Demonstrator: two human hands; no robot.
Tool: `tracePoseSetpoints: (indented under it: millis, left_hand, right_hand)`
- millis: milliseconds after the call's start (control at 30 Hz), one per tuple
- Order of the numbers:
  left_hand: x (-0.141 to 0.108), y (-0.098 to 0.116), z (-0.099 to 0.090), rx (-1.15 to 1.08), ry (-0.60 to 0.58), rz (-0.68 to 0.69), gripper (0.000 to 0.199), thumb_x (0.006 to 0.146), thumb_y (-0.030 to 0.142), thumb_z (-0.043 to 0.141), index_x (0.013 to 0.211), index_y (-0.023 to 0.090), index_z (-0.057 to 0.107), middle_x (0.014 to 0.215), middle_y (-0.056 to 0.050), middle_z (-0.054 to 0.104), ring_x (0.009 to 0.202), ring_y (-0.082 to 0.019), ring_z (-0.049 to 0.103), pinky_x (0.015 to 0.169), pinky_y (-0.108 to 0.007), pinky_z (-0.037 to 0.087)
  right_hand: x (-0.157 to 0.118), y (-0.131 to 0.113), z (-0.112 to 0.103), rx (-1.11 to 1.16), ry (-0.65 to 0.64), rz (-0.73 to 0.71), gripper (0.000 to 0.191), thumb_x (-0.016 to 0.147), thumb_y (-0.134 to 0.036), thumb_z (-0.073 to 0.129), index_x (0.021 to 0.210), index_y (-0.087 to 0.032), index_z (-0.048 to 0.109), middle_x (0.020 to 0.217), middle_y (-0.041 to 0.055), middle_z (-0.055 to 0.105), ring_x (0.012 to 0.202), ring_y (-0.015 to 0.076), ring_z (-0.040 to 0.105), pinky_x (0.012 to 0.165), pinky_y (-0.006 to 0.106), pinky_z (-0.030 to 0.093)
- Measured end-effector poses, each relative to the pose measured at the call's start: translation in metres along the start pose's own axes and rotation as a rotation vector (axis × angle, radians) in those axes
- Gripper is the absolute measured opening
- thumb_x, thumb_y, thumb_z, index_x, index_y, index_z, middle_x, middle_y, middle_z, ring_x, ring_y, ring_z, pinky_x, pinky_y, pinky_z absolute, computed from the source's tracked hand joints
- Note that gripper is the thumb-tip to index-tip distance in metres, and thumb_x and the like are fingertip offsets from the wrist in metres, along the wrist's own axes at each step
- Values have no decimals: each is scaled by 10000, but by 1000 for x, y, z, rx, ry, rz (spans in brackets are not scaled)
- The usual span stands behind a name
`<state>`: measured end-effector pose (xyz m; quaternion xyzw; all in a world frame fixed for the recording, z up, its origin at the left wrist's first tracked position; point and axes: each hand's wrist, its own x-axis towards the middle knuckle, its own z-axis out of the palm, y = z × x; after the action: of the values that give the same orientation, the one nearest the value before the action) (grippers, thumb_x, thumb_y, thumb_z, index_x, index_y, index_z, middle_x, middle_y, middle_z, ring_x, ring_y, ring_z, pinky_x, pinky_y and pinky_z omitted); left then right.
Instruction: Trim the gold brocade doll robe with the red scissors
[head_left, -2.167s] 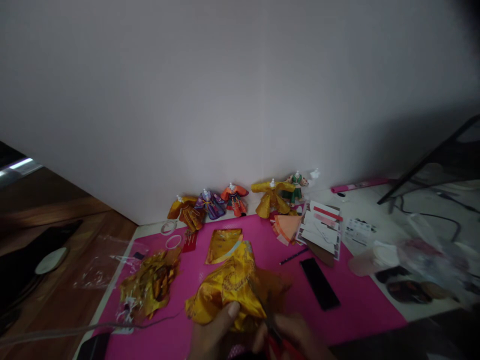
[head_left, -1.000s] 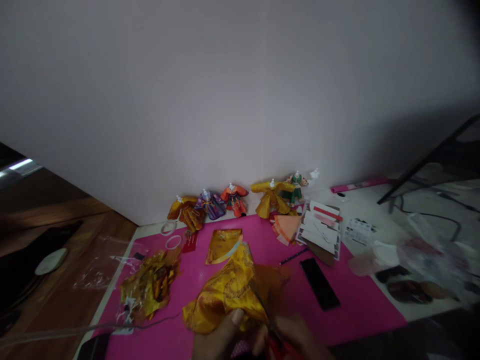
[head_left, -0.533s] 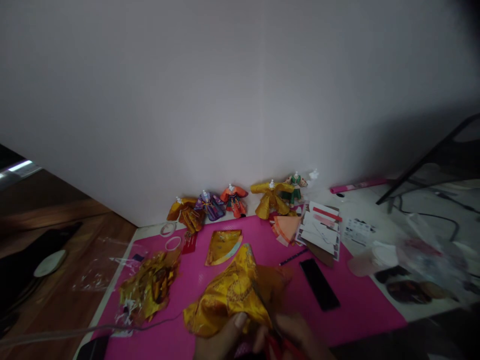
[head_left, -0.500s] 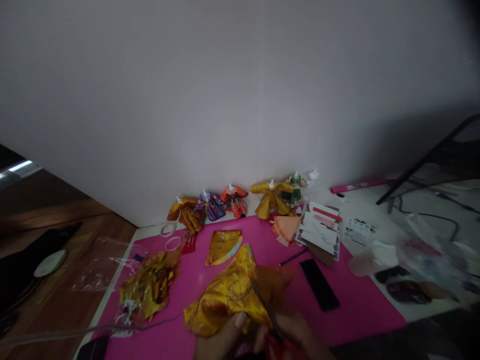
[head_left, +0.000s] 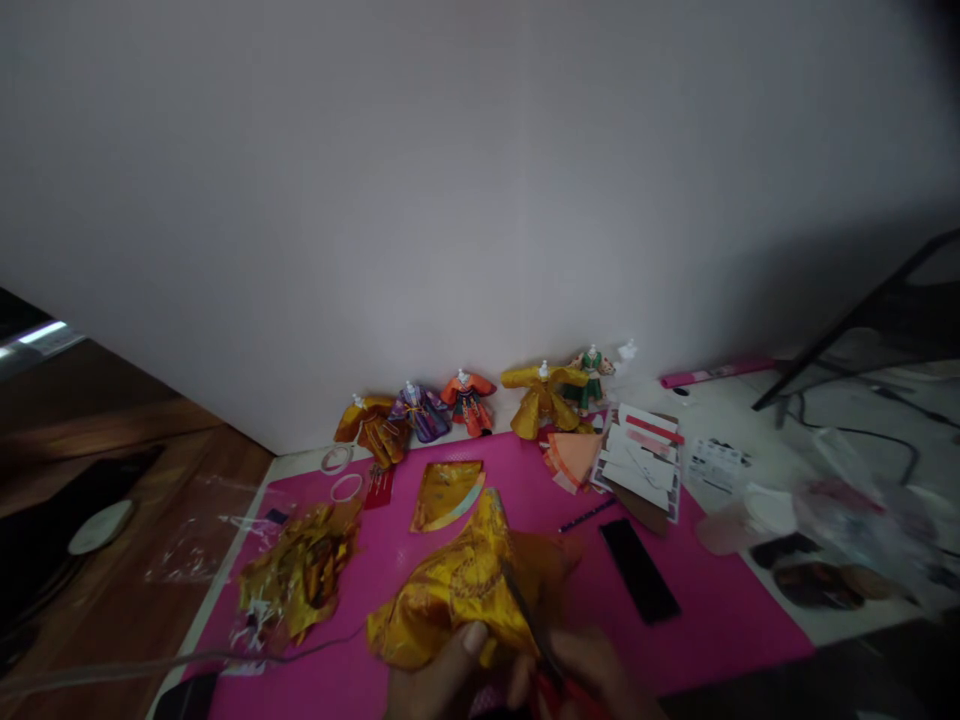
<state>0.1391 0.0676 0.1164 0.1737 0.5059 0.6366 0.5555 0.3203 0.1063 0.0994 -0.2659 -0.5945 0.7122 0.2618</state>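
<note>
A yellow patterned satin fabric (head_left: 450, 590) spreads over the front middle of the pink mat. My left hand (head_left: 442, 672) pinches its near edge, thumb on top. In my right hand (head_left: 592, 668) are red-handled scissors (head_left: 534, 625), their dark blades pointing up and away across the fabric. The lower blade is partly hidden, so I cannot tell how far it lies under the cloth. Beyond the fabric lies a golden cut piece (head_left: 444, 497) with a pale curved edge. Left of my hands is a heap of yellow scraps (head_left: 304, 570).
Small dressed doll forms (head_left: 469, 400) stand along the wall. A black phone (head_left: 639, 570) lies right on the pink mat (head_left: 720, 620), near a dark dotted stick (head_left: 587, 515) and papers (head_left: 637, 455). A cable (head_left: 187, 658) crosses the left side. Plastic bags (head_left: 862, 510) sit at right.
The scissor blades have shifted slightly to a wider or more visible angle over the fabric. Both hands and the cloth stay almost in place.
</note>
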Motion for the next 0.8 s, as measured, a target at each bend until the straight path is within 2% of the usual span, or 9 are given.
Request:
tracePoseSetpoints:
  millis: [67, 167, 233, 367, 433, 500, 667, 733, 800]
  left_hand:
    - [-2, 2, 5, -7, -34, -39, 251, 577, 270, 936, 687, 190, 725, 604, -4, 740, 614, -195, 705, 574, -268, 552]
    - [-1, 3, 9, 7, -184, -100, 320, 627, 441, 887, 717, 177, 729, 562, -22, 701, 596, -224, 698, 565, -312, 551]
    - [1, 3, 9, 21, -198, -76, 323, 631, 441, 884, 730, 172, 736, 581, -21, 706, 554, -198, 674, 542, -296, 539]
    - [2, 7, 9, 27, -109, -44, 353, 609, 428, 903, 810, 173, 764, 669, -30, 744, 575, -190, 675, 555, -291, 550]
    - [1, 10, 11, 29, -189, -90, 389, 635, 473, 875, 848, 166, 769, 638, -39, 728, 542, -205, 665, 520, -310, 543]
    - [1, 13, 12, 15, -256, -132, 380, 681, 496, 837, 854, 166, 762, 588, -34, 698, 477, -184, 626, 442, -276, 488]
    - [5, 19, 12, -21, -394, -139, 352, 750, 492, 773, 676, 151, 725, 481, -20, 597, 393, -104, 514, 342, -176, 271]
    - [8, 22, 12, -33, -462, -156, 379, 735, 503, 767, 624, 144, 719, 456, -19, 567, 386, -103, 494, 358, -191, 291]
    - [12, 25, 10, -33, -501, -196, 388, 704, 518, 766, 625, 140, 733, 479, -35, 597, 427, -137, 549, 418, -231, 386]
  right_hand:
    - [1, -4, 0, -28, -6, -24, 632, 867, -762, 500, 840, -177, 737, 795, 79, 697, 823, 228, 686, 773, 331, 550]
    - [2, -10, 1, -51, -1, -52, 652, 862, -772, 495, 848, -164, 731, 815, 88, 701, 809, 219, 671, 735, 312, 545]
    - [2, -14, 1, -49, 3, -77, 722, 843, -824, 450, 859, -157, 728, 833, 97, 698, 824, 227, 661, 729, 313, 543]
    - [2, -13, 1, -87, 1, -81, 754, 851, -829, 415, 891, -148, 735, 844, 96, 686, 815, 224, 654, 739, 316, 532]
    - [2, -6, 1, -99, -1, -56, 692, 861, -784, 473, 887, -151, 750, 848, 94, 699, 821, 225, 666, 753, 314, 528]
    - [2, 2, 0, -102, 1, -10, 616, 848, -743, 557, 877, -163, 764, 863, 95, 719, 855, 239, 680, 781, 323, 526]
    - [2, 10, -4, -93, -25, -7, 643, 803, -770, 608, 884, -152, 766, 823, 73, 691, 806, 216, 654, 774, 319, 520]
    - [3, 5, -5, -97, -55, -20, 612, 843, -727, 597, 892, -142, 767, 779, 53, 666, 760, 185, 640, 751, 294, 515]
    - [3, -2, -8, -115, -96, -53, 544, 895, -649, 583, 900, -139, 773, 762, 46, 660, 746, 171, 639, 752, 283, 518]
